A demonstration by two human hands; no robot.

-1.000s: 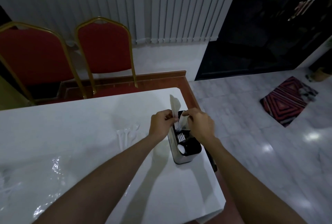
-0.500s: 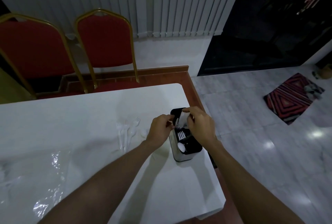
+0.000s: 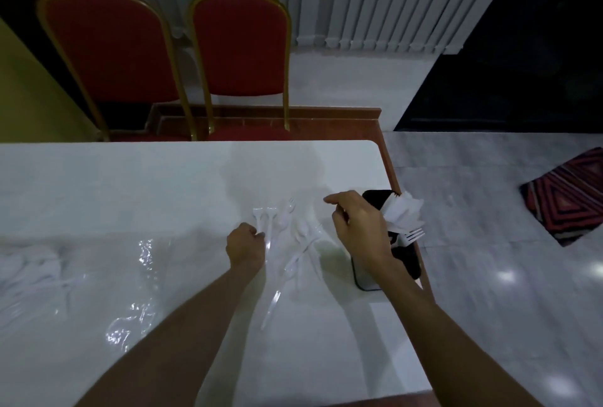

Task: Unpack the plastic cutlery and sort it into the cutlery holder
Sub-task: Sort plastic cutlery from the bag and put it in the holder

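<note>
Your left hand [image 3: 246,245] rests knuckles-up on the white worktop [image 3: 130,184], at the handle ends of the loose white plastic forks [image 3: 268,215]. Its fingers are curled, but I cannot tell whether they grip a handle. Your right hand [image 3: 359,227] is raised near the right edge, forefinger extended, the other fingers loosely curled and grasping nothing. The black and silver cutlery holder [image 3: 363,277] stands at the right edge, partly behind that hand, and contains a white plastic fork [image 3: 412,236] and folded white paper napkins [image 3: 404,210]. White plastic spoons [image 3: 301,227] and a white plastic knife [image 3: 274,302] lie between your hands. Crumpled clear plastic wrapping [image 3: 137,305] lies toward the left edge.
</note>
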